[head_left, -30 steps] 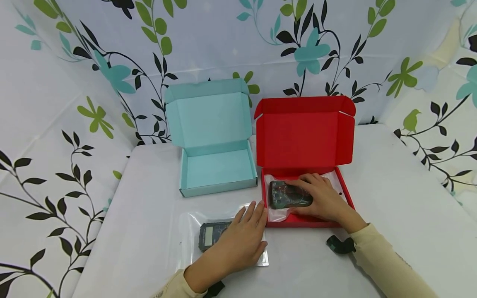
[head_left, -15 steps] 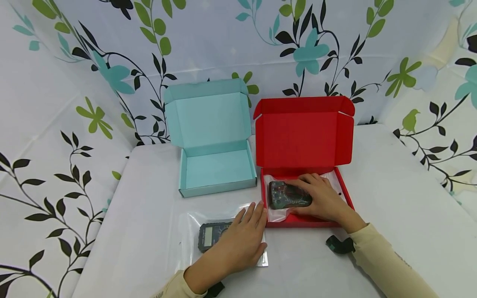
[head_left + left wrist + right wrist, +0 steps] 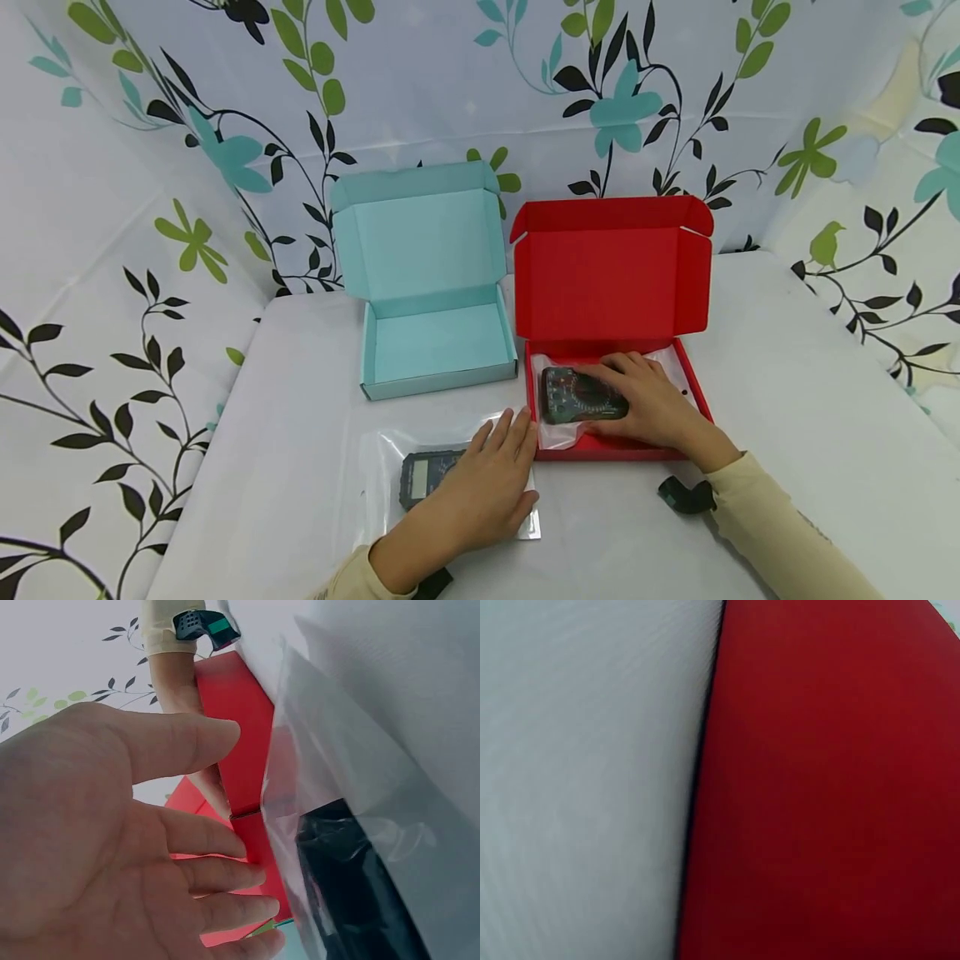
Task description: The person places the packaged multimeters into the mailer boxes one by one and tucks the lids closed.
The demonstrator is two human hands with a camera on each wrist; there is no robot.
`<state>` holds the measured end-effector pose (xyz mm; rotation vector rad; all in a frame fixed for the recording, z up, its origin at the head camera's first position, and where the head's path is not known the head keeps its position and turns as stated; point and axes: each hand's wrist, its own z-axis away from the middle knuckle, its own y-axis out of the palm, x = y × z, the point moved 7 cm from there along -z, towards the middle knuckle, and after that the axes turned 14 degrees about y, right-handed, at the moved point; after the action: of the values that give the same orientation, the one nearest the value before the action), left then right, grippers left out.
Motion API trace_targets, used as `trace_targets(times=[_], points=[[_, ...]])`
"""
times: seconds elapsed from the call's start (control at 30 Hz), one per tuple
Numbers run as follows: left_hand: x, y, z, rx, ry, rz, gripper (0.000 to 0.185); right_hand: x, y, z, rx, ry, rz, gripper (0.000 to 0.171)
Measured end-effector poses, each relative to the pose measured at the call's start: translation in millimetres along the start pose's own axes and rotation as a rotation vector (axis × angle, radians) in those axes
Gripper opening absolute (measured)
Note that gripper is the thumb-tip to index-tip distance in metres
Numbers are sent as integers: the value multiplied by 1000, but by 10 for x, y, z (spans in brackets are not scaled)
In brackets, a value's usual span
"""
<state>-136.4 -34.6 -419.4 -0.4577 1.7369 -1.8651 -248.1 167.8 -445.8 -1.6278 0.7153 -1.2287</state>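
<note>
Left hand lay flat, fingers spread, on clear plastic bag holding dark multimeter on white table. Right hand curled round second bagged dark multimeter inside open red cardboard box. Open teal cardboard box stood beside it.

**A draped tabletop booth for packing work**

You are seated at a small staged recording booth, not a lived-in room. The white table in front of you is covered with a smooth sheet, and the floral cloth printed with teal flowers and green and black leaves closes you in from 9 o'clock round through 12 to 3 o'clock. At 12 o'clock two open mailer cartons stand side by side, the teal box and the red box, which gives the spot the look of a packing station.
</note>
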Motion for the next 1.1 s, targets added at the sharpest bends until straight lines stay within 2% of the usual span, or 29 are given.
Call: trace_targets(times=[0.17, 0.3, 0.5, 0.63, 0.73, 0.87, 1.1], points=[[-13, -44, 1, -4, 14, 19, 76, 13, -60, 48, 32, -9, 8, 100], [13, -117, -4, -26, 8, 63, 74, 30, -226, 76, 6, -5, -42, 100], [136, -294, -17, -116, -5, 109, 74, 17, -633, 42, -135, -33, -91, 91], [260, -459, -9, -209, -1, 141, 77, -39, -877, 35, -237, -22, -116, 88], [360, -597, -1, -276, -4, 173, 80, -77, -997, 45, -275, -3, -130, 87], [479, -725, -19, -316, -11, 209, 80, -138, -1100, 68, -288, 53, -140, 88], [669, -769, -122, -341, -35, 284, 80, -290, -1221, 52, -314, 145, -165, 87]])
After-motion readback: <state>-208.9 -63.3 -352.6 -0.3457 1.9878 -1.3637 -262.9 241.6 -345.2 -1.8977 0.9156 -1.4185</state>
